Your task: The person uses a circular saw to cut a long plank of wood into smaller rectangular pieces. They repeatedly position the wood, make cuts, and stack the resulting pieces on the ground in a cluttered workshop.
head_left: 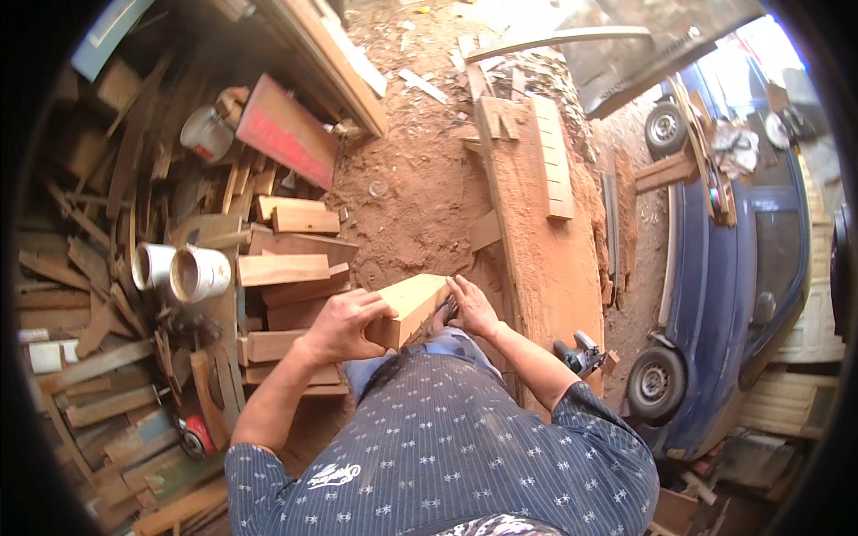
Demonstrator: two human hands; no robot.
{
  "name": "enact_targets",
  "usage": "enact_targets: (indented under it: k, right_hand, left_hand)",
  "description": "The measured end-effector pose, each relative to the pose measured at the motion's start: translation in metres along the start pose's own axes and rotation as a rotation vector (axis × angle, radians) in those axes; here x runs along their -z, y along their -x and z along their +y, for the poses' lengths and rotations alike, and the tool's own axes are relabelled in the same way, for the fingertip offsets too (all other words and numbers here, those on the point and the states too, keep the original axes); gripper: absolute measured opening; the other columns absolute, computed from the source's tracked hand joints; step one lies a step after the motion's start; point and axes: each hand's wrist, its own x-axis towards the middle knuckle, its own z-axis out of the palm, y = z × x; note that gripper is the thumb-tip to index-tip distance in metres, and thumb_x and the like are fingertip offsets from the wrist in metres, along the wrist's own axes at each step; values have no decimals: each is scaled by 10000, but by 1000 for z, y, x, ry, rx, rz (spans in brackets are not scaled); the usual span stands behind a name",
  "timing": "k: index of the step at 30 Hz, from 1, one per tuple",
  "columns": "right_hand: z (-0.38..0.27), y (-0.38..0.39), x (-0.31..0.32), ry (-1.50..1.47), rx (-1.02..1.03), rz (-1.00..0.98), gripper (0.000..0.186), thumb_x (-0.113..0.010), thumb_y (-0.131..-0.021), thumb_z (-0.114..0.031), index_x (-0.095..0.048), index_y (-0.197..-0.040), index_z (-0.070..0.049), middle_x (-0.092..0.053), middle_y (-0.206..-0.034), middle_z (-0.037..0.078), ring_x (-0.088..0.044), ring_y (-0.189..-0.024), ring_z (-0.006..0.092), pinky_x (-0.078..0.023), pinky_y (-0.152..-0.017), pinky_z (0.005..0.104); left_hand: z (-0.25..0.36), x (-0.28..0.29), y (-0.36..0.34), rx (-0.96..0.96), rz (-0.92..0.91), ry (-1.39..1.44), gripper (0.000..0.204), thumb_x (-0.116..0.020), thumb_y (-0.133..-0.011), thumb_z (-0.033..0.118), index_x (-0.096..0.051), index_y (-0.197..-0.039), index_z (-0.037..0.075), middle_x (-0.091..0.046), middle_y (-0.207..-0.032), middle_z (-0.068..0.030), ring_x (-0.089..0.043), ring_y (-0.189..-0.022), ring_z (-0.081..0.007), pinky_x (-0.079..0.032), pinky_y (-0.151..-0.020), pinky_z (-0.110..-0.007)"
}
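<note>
A short, thick block of pale wood [413, 304] is held between my two hands in front of my body. At its left end my left hand [350, 322] grips it, fingers over the top edge and thumb toward the near face. My right hand [471, 306] closes on the far right end, fingertips at the corner. To the right of the block runs a long wooden workbench [550, 286] coated in sawdust. A pale board [551, 156] with dark cross lines lies on the bench's far part.
Stacked wood pieces [284, 270] lie left of me, beside two white buckets [198, 273] and a red-faced board [284, 134]. A power tool [579, 355] sits at the bench's near right. Beyond the bench stands a blue vehicle [715, 295]. Sawdust covers the ground [402, 196].
</note>
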Motion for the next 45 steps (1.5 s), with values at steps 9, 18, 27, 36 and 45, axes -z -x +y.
enact_targets:
  k: [9, 18, 27, 36, 45]
  right_hand:
    - [120, 44, 101, -462, -165, 196, 532, -824, -791, -275, -614, -1224, -47, -698, -1118, 197, -675, -1071, 357, -542, -912, 418]
    - [239, 49, 83, -509, -559, 701, 503, -797, -758, -221, -632, -1186, -14, -732, -972, 247, -720, -917, 402, -573, -835, 460]
    - [301, -17, 21, -442, -818, 546, 587, -757, -777, -223, -550, -1305, -69, -709, -1065, 252, -687, -990, 436, -550, -863, 521]
    - [316, -80, 77, -379, -712, 534, 625, -770, -821, -164, -498, -1361, -6, -656, -1228, 240, -630, -1152, 411, -516, -978, 482]
    - [251, 114, 69, -454, -1147, 190, 380, -617, -920, -307, -696, -1108, 13, -685, -1163, 254, -641, -1125, 441, -510, -977, 527]
  left_hand:
    - [51, 10, -242, -236, 32, -64, 550, -903, -646, 173, -696, -1149, 93, -678, -1206, -104, -580, -1197, -291, -434, -1084, -448]
    - [-52, -145, -279, 341, 252, 82, 711, -790, -863, 377, -516, -1445, 74, -444, -1504, -245, -483, -1353, -375, -425, -1111, -428]
    - [-78, -237, -18, 1168, -33, 78, 715, -797, -836, 451, -590, -1380, 36, -511, -1443, -274, -535, -1313, -390, -425, -1108, -438]
    - [-128, -234, -2, 1260, 45, 145, 682, -758, -899, 412, -577, -1368, -49, -610, -1383, -213, -576, -1291, -297, -437, -1094, -403]
    - [-118, -230, -107, 1198, 40, 315, 611, -710, -958, 393, -548, -1419, 27, -667, -1257, -96, -645, -1026, -170, -524, -792, -304]
